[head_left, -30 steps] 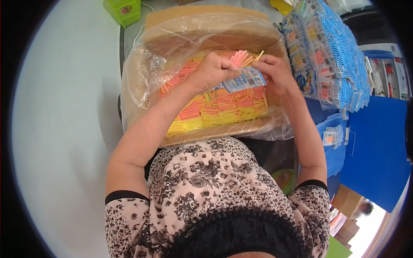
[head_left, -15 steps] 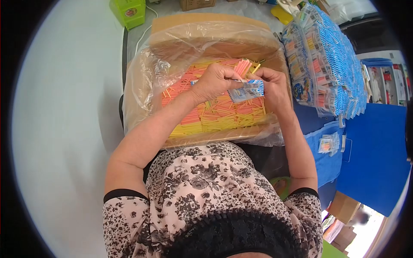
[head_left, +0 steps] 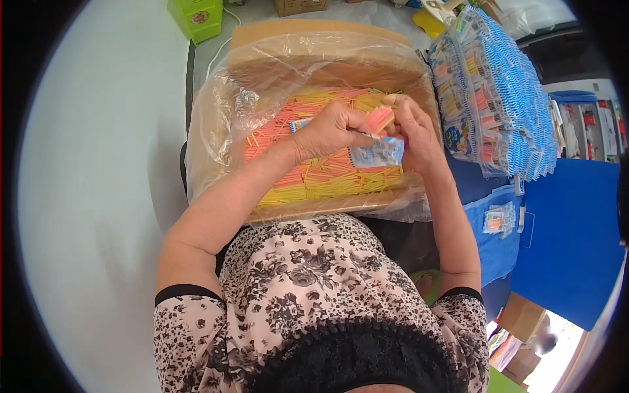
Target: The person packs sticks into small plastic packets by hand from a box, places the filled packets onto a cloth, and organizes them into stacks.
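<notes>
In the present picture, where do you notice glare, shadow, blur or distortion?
Head view: wide-angle bending, dark curved border; head view: glare on the clear plastic liner; head view: soft shadows on the pale surface at left; head view: the bright patch at lower right is washed out; head view: the bunch of pink sticks looks slightly blurred.

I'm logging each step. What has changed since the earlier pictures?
The stick bunch, spread out before, is now gathered compactly and, with the packet, has moved slightly toward the person's body. Left hand and right hand are still at the bunch; no release shows. The box and stacked packs look unchanged.
</notes>
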{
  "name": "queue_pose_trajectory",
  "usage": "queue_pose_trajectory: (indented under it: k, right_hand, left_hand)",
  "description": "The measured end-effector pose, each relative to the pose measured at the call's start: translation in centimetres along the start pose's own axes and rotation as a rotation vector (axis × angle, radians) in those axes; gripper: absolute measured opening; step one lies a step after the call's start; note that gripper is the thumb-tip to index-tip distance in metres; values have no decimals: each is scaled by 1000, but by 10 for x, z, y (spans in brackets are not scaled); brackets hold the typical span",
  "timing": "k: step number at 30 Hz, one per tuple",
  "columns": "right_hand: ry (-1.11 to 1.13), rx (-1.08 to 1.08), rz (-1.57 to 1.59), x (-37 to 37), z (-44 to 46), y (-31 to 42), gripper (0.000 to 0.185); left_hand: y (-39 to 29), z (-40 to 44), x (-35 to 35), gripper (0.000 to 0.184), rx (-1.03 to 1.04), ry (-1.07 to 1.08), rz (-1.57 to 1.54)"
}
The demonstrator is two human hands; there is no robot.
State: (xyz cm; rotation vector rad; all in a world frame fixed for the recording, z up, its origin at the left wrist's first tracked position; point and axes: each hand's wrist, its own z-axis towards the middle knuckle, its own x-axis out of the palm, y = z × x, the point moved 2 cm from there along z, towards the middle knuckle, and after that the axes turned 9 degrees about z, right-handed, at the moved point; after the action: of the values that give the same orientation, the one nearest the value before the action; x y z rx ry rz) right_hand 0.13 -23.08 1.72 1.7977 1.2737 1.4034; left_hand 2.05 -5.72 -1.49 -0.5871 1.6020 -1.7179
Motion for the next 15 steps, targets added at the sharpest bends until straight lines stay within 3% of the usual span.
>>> queue_pose_trajectory:
  k: [3, 4, 7, 9, 12, 15]
  right_hand:
    - [-48, -527, -909, 16, -1, 6, 25]
    - [-54, -526, -906, 20, -2, 9, 25]
    - [-14, -435, -1396, 32, -1, 11, 27]
    - [36, -451, -1294, 27, 6, 6, 28]
    - [123, -490, -1093, 17, 11, -1, 29]
    - [157, -407, -839, 10, 10, -7, 28]
  left_hand:
    - [6, -1, 7, 8, 58, -26, 171]
    - [6, 0, 8, 10, 91, -38, 257]
    - [5, 2, 11, 11, 253, -108, 299]
    - [7, 0, 13, 12, 331, -135, 313]
    - [12, 1, 14, 9, 202, -121, 248]
    - [9, -1, 16, 7, 199, -91, 309]
